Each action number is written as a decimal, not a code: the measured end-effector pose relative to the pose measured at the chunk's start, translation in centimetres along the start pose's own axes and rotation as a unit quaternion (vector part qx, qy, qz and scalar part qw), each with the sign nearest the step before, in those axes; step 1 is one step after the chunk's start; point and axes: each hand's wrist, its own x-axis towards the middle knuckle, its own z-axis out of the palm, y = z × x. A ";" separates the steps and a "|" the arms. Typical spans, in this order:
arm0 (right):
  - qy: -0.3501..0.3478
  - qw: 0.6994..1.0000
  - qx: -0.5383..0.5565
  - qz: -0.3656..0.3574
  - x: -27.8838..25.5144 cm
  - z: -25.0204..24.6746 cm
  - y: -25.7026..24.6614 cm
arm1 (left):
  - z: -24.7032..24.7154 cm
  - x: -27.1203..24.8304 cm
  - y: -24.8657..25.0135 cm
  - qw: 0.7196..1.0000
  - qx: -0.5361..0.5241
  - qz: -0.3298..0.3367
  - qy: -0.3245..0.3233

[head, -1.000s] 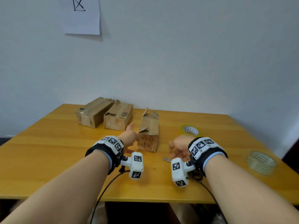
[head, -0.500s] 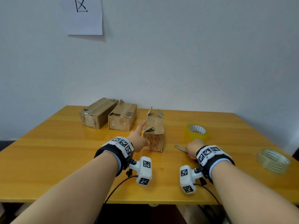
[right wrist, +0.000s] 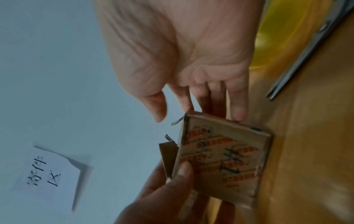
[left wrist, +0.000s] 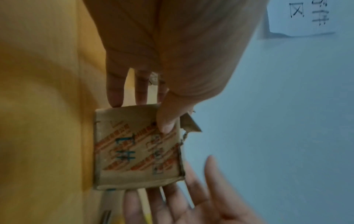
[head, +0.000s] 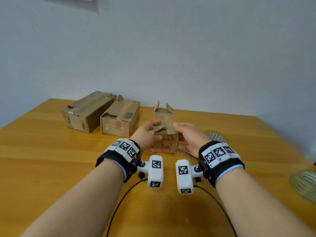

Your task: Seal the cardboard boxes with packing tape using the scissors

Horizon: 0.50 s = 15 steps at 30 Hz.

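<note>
A small cardboard box [head: 165, 146] with red print stands mid-table, its top flaps sticking up. My left hand [head: 154, 130] holds its left front corner: the thumb presses the printed front [left wrist: 138, 151] and the fingers lie along the left side. My right hand [head: 178, 132] is at the box's right side with straight fingers against it and the thumb free, as the right wrist view shows [right wrist: 197, 116]. The scissors [right wrist: 298, 60] lie flat on the table under my right wrist. A yellow tape roll [head: 215, 136] sits just beyond that hand.
Two larger cardboard boxes [head: 85, 113] [head: 119, 120] lie side by side at the back left. A clear tape roll [head: 306, 183] rests near the table's right edge. The wall stands right behind the wooden table [head: 42, 159].
My right hand has left the scissors and come to the small box's right side. My left hand has closed in on the box's left corner. The view has come closer.
</note>
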 end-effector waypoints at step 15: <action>-0.062 0.991 -0.111 -0.036 2.0 0.1 -1.9 | -0.8 3.4 0.7 0.997 -0.062 -0.039 0.001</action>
